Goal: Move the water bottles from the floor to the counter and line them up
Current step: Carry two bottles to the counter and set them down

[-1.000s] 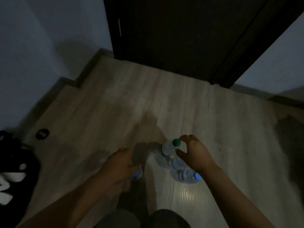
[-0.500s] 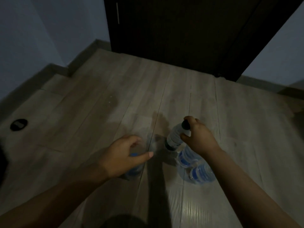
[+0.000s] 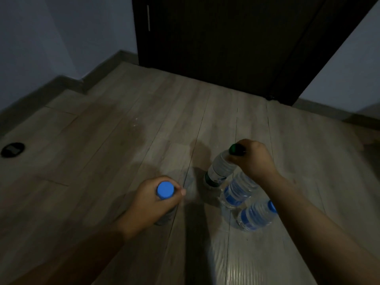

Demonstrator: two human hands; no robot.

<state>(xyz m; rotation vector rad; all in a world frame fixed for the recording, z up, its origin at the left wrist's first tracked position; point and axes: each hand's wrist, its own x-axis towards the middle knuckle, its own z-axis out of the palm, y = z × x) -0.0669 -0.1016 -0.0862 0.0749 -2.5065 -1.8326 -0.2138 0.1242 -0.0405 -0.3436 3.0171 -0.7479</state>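
My left hand (image 3: 152, 202) is wrapped around the neck of a blue-capped bottle (image 3: 165, 189); the cap pokes up between my thumb and fingers, but my hand covers nearly all of the body, and only a dim sliver shows below my palm. I cannot tell whether its base still touches the floor (image 3: 115, 140). My right hand (image 3: 251, 159) is closed over the top of a green-capped bottle (image 3: 220, 169), which tilts away from my wrist; its cap is half buried under my fingers and its foot looks to be at the floor, though the gloom blurs that. Just beneath my right wrist stand two more bottles with blue labels: the nearer bottle (image 3: 236, 192), its cap hidden by my arm, and the outer bottle (image 3: 255, 215), whose cap is cut by my forearm. Beyond, a dark door (image 3: 226, 48) is hard to read. Far off my left hand lies a small dark round object (image 3: 12, 149), indistinct.
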